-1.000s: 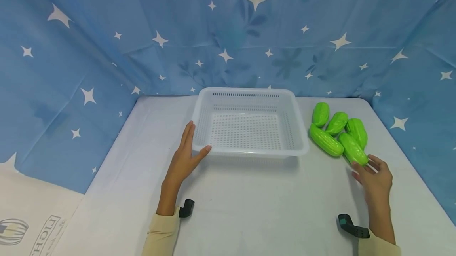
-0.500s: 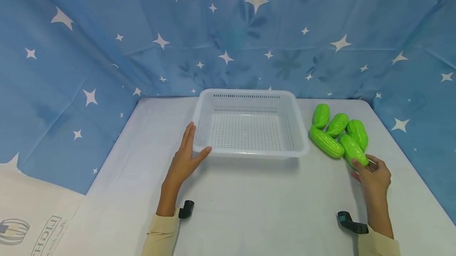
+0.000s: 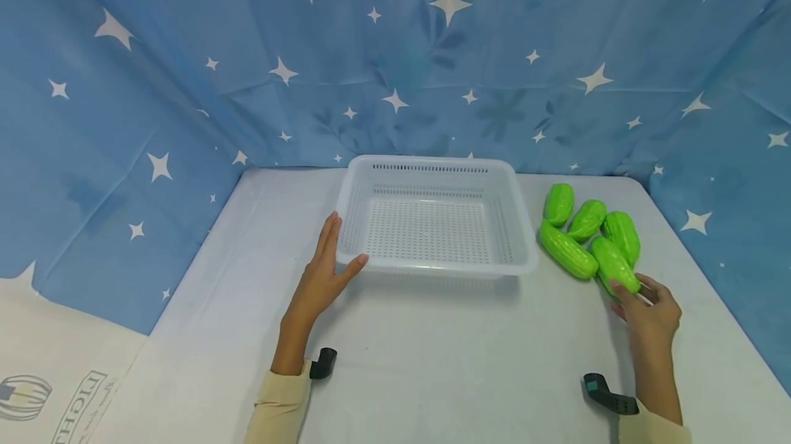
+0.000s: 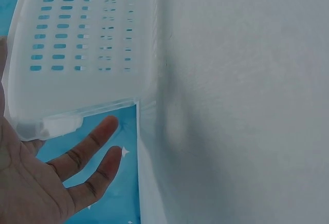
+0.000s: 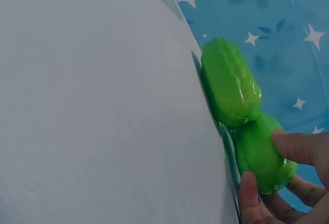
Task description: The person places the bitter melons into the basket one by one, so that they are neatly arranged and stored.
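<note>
From my end, the head view shows the white plastic basket (image 3: 432, 267) standing at the far middle of the white-covered table (image 3: 432, 355), before a blue, star-printed backdrop (image 3: 395, 39). The person's left hand (image 3: 320, 279) lies against the basket's near left corner, its fingers straight and its thumb stretched along the front rim—touching, not clasping. On the other side, I see the right hand (image 3: 654, 310) pinching the near end of one bright green gourd (image 3: 612, 262), thumb on top and fingers curled around the side and underneath. That gourd is at the front of a cluster to the right of the basket, with four more green gourds (image 3: 567, 250) bunched to its left and behind it. The right wrist view has another gourd touching the gripped one; from this angle I can't tell whether the gripped one is clear of the cloth. Each wrist carries a small black device (image 3: 608, 396).
</note>
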`<state>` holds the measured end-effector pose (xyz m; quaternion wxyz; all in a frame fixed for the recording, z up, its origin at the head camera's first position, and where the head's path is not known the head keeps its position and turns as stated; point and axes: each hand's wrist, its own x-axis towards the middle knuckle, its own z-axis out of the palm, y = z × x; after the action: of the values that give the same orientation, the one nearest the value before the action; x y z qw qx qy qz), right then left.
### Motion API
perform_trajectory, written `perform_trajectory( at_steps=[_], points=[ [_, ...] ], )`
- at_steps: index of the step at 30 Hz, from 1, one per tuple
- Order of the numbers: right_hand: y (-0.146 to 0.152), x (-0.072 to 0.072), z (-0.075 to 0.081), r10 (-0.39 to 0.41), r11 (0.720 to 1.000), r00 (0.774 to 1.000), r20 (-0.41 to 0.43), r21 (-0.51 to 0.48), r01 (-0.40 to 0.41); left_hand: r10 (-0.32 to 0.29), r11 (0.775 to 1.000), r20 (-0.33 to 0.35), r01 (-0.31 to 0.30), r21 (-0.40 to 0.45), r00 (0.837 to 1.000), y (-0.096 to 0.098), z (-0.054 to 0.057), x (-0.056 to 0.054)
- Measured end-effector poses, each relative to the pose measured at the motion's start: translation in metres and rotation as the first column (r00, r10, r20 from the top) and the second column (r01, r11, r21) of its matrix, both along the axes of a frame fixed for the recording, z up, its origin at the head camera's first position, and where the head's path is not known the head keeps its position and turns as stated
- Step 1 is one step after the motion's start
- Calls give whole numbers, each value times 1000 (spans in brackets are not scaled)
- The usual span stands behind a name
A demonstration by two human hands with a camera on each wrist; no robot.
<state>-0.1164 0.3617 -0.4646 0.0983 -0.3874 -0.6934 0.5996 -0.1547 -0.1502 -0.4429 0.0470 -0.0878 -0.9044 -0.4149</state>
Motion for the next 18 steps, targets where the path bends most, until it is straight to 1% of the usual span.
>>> perform_trajectory(
  at_steps=[4,8,11,13,16,18],
  points=[
    [-2,4,1,-18,999,1000,-6,-26,18,-8,1000,7,8,10,1000,0,0,1],
    [-5,7,5,-41,999,999,-12,-30,40,-18,1000,3,18,15,1000,0,0,0],
    [-7,8,9,-60,997,998,-32,-49,58,-18,1000,3,18,15,1000,0,0,0],
    [-8,8,12,-79,995,995,-60,-69,74,-20,1000,3,20,16,1000,-1,0,-1],
    [-10,9,16,-107,990,986,-130,-105,93,-20,1000,4,20,17,1000,-1,0,0],
    [-12,10,18,-115,989,978,-175,-110,97,-22,1000,4,22,17,1000,-1,1,0]
  ],
)
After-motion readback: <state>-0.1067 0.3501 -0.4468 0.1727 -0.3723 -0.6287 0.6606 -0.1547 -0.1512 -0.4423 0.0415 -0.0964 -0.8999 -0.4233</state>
